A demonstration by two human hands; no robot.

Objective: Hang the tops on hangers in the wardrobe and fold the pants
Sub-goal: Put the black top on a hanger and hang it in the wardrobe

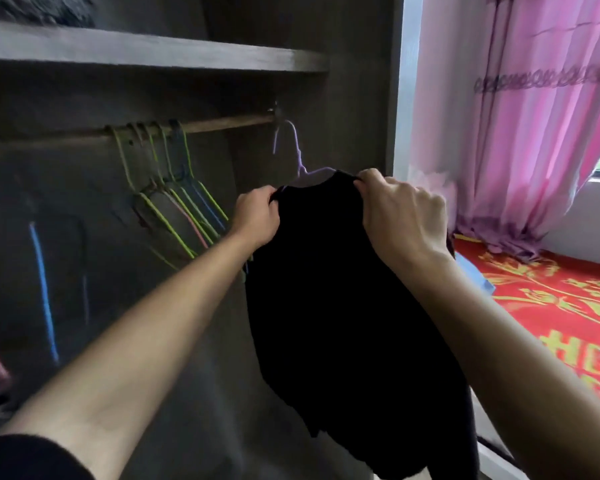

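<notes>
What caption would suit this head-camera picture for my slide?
The left hand and the right hand grip a black top on a purple hanger near the wardrobe rail, beside empty coloured hangers.

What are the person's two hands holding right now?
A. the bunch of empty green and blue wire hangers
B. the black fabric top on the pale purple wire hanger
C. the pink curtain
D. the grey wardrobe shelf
B: the left hand and the right hand each pinch the upper edge of the black fabric top, which sits on the pale purple wire hanger.
</notes>
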